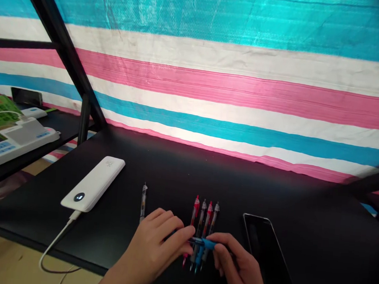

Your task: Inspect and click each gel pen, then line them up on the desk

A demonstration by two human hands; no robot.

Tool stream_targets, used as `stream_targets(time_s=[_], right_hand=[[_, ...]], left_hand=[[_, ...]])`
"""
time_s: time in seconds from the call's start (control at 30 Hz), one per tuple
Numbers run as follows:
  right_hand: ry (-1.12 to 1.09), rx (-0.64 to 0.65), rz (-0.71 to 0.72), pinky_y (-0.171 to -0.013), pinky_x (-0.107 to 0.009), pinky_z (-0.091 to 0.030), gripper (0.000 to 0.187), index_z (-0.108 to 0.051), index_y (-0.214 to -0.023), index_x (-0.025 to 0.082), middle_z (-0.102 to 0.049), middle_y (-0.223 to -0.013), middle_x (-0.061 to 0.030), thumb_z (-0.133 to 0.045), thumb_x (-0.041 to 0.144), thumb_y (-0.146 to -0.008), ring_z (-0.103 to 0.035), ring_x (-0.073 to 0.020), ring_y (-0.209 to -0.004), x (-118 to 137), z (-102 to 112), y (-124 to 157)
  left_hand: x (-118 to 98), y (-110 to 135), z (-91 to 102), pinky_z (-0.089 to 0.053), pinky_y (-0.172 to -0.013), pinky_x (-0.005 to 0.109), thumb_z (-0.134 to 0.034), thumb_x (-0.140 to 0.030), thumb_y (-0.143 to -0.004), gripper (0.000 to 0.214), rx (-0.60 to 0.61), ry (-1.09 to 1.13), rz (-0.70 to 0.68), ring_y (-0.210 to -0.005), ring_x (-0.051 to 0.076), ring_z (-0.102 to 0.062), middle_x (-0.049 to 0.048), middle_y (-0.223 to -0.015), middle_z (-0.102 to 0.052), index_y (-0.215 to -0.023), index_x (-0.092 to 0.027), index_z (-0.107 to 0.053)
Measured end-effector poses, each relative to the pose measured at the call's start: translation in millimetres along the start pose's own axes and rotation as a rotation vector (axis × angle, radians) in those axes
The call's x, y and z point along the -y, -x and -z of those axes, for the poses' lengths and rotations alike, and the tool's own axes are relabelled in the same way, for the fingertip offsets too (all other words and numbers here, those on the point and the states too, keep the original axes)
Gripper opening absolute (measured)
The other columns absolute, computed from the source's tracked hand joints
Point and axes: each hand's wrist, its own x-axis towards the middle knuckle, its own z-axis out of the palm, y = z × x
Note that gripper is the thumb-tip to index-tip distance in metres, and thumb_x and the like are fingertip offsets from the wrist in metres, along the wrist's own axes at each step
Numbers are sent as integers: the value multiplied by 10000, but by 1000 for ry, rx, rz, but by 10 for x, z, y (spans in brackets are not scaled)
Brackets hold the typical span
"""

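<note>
A pen with a blue section (208,244) lies crosswise between my two hands. My left hand (157,244) is closed around its left part, hiding that end. The fingers of my right hand (240,266) pinch the blue section. Under the held pen, several clear-barrelled pens stand side by side on the black table, among them a red-topped pen (196,206) and a grey-topped pen (216,209). Blue and grey grips show at their lower ends. A separate grey pen (143,199) sits just beyond my left hand, its lower part covered by the fingers.
A black smartphone (266,244) lies right of my right hand. On the left rests a white power bank (96,183) with a white cable (52,245) plugged in. A power strip (22,139) sits on a neighbouring surface. Striped sheeting (229,88) hangs behind the black table (161,161).
</note>
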Motion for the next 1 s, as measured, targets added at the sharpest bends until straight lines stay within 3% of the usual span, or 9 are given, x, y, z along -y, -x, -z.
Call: stream_targets(time_s=[0.17,0.23,0.43,0.53,0.67,0.8,0.9,1.0], right_hand=[[60,161,21,-589,-212,-455,411,-773,-1068,238,-661,-711,-3,-526,566,-1037,-590,-143,-610,-85,72,-51],[107,182,73,-577,-207,-462,417,-779,-1011,227,-657,-691,-5,-499,533,-1057,-597,-142,-599,-103,71,-69],[152,-77,283,-583,-213,-503,237,-821,-933,252,-658,-696,3,-661,419,-987,-607,-141,-568,-86,-42,-52],[128,-146,385,-625,-237,-527,143,-829,-946,263,-702,-745,-10,-691,295,-964,-642,-162,-623,-81,-111,-33],[89,-204,483,-706,-272,-552,203,-835,-1013,291,-778,-842,-21,-726,149,-916,-679,-196,-735,-66,-156,-26],[48,-190,328,-678,-239,-540,104,-825,-973,289,-735,-805,-8,-727,288,-937,-697,-178,-715,-19,-117,-21],[43,-235,159,-620,-228,-525,199,-821,-929,269,-713,-727,-5,-723,442,-928,-684,-175,-646,13,-66,-8],[30,-218,63,-511,-220,-450,339,-801,-892,234,-623,-598,8,-669,541,-948,-596,-151,-531,36,-43,7]], left_hand=[[-15,-48,29,-402,-603,335,-626,-91,-989,99,-51,-77,-14,-674,191,-562,56,-822,-717,-1027,-136,-706],[-24,-41,19,-400,-615,345,-614,-96,-993,97,-58,-79,2,-686,201,-550,61,-822,-716,-1021,-132,-700],[-68,5,-7,-341,-606,365,-516,-57,-981,176,13,-81,99,-655,207,-507,51,-751,-669,-957,-150,-663],[-89,21,-13,-338,-624,371,-491,-28,-947,221,36,-45,173,-642,200,-525,34,-719,-643,-916,-176,-652],[-101,15,-14,-372,-662,379,-462,-54,-968,262,65,51,278,-606,181,-546,6,-683,-626,-826,-200,-627],[-91,23,20,-487,-772,358,-622,-130,-965,121,-40,177,397,-768,195,-656,19,-861,-714,-990,-223,-695],[-80,76,47,-547,-764,262,-725,-159,-913,287,-129,400,596,-814,165,-707,-2,-942,-740,-1167,-290,-718],[-76,122,52,-561,-729,196,-732,-186,-910,208,-174,691,788,-770,135,-723,-20,-901,-747,-1070,-314,-764]])
